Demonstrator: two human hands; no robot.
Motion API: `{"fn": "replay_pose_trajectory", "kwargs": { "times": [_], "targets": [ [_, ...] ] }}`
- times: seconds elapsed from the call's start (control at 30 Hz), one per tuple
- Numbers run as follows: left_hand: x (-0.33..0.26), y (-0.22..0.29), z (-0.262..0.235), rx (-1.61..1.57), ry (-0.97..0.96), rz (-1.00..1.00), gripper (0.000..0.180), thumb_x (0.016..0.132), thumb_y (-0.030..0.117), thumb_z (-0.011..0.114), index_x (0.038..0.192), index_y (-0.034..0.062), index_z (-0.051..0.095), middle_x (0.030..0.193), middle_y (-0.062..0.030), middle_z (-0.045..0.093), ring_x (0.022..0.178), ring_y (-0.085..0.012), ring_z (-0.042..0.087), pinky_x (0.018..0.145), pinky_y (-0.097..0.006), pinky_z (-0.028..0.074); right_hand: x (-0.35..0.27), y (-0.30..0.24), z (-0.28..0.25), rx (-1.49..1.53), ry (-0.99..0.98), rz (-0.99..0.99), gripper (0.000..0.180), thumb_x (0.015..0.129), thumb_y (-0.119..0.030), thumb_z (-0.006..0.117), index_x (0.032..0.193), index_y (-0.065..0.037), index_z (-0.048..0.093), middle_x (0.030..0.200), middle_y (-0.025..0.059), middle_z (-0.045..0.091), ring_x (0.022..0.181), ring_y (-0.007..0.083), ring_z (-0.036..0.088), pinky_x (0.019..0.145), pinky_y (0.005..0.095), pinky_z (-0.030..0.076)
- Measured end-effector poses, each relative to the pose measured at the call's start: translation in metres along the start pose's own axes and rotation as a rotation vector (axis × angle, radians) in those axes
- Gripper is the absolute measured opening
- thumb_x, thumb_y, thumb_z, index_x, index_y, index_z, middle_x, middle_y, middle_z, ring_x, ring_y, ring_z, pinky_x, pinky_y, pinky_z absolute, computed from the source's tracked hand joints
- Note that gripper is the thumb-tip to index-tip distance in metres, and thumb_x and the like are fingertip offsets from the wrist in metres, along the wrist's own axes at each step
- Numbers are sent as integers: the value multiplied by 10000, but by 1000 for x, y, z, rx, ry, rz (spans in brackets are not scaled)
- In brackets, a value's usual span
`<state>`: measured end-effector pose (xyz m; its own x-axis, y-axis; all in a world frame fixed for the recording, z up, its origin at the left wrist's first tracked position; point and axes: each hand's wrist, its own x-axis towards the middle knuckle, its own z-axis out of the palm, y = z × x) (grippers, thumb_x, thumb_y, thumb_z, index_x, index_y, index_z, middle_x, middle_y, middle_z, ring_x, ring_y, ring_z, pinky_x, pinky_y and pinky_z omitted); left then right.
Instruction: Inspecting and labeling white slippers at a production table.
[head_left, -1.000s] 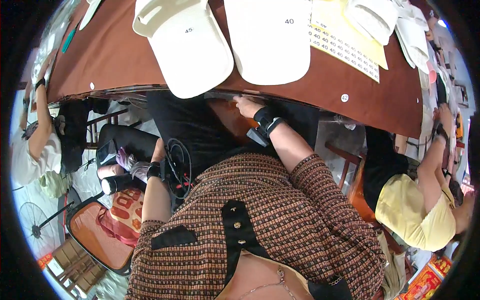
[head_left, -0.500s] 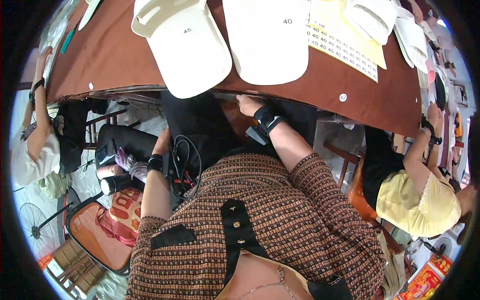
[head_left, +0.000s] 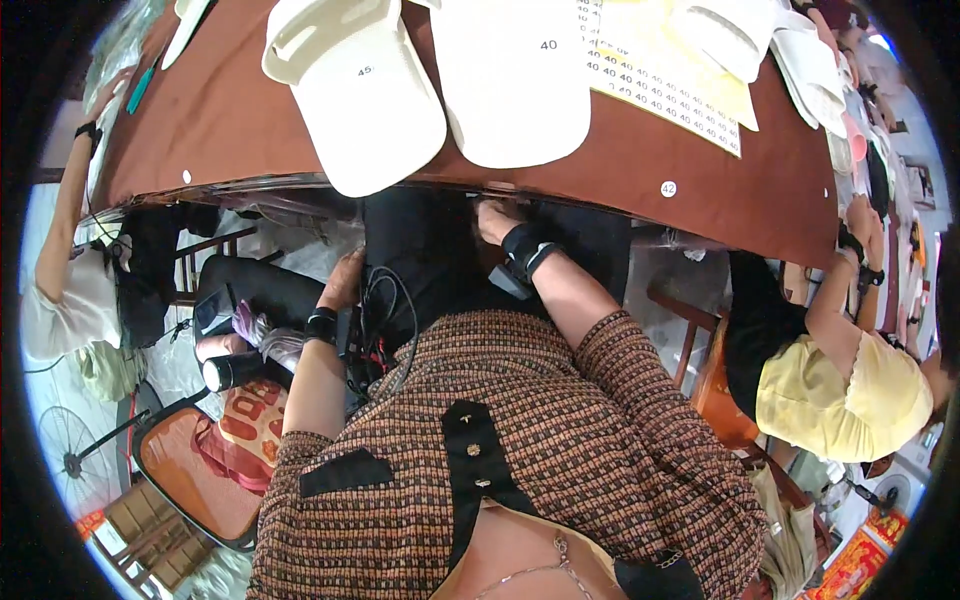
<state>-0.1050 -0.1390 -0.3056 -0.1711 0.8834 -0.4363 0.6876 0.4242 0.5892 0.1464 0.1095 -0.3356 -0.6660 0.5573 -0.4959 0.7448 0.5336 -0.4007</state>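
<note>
My left hand (head_left: 345, 278) rests low beside my dark-clothed thigh, its fingers stretched along the leg and nothing visible in it. A looped black cable (head_left: 398, 290) lies right next to it. Just below the table's front edge is my right hand (head_left: 497, 220), over my lap. Its fingers are bent and partly lost in shadow, so their grip is unclear. Both wrists wear black bands. On the table above lie a white slide sandal (head_left: 375, 120) and a second white slide sandal (head_left: 515, 100), each with a small printed mark, their near ends by the edge.
A brown cloth covers the table (head_left: 240, 110). Printed sticker sheets (head_left: 670, 100) and more white sandals (head_left: 808, 80) lie to the right. Co-workers sit at both sides, one in a yellow top (head_left: 835, 390). An orange chair (head_left: 195, 470) with a red bag stands at lower left.
My left hand has shifted right and slightly up along the thigh. My right hand has drawn slightly down from the table edge. The table things appear slightly further left.
</note>
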Motion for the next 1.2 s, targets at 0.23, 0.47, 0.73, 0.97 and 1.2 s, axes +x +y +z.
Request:
{"fn": "replay_pose_trajectory", "kwargs": {
  "times": [0.23, 0.47, 0.73, 0.97, 1.2],
  "targets": [
    [1, -16, 2, 8, 29, -13, 808, 620, 59, 729, 1354, -51, 410, 1294, -280, 541, 1215, -448, 502, 1029, -450, 428, -15, -13, 2, 586, 162, 113, 310, 983, -188, 404, 1161, -102, 642, 1169, 67, 644, 993, 250, 606, 831, 396, 498],
    [8, -39, 13, 193, 45, -2, 707, 678, 30, 664, 1338, -36, 418, 1268, -258, 550, 1186, -440, 513, 1007, -453, 436, -2, 8, 2, 79, 210, 17, 286, 915, -187, 472, 1083, -38, 648, 1250, 187, 622, 1132, 394, 588, 973, 478, 459],
    [2, -14, -16, 856, 16, 340, 637, 630, -16, 685, 1245, -24, 522, 1212, -199, 575, 1160, -360, 536, 991, -385, 453, 0, 6, 4, -23, 342, -48, 288, 874, -154, 522, 1093, -23, 657, 1180, 206, 640, 1117, 389, 598, 945, 489, 472],
    [-14, 26, -20, -592, 132, -218, 345, 918, 168, 521, 1215, 7, 594, 965, -66, 639, 878, -200, 619, 788, -328, 527, 12, 3, 14, 167, 409, -61, 309, 821, -64, 550, 1110, -25, 652, 1161, 242, 628, 1093, 386, 604, 936, 478, 474],
    [-14, 21, -21, -259, 216, 34, 316, 953, 160, 484, 1200, 0, 600, 972, -76, 627, 843, -173, 608, 731, -319, 524, 14, 18, 12, 158, 445, 87, 346, 820, -67, 560, 1154, -57, 646, 1216, 227, 622, 1134, 408, 590, 971, 469, 480]
  ]
}}
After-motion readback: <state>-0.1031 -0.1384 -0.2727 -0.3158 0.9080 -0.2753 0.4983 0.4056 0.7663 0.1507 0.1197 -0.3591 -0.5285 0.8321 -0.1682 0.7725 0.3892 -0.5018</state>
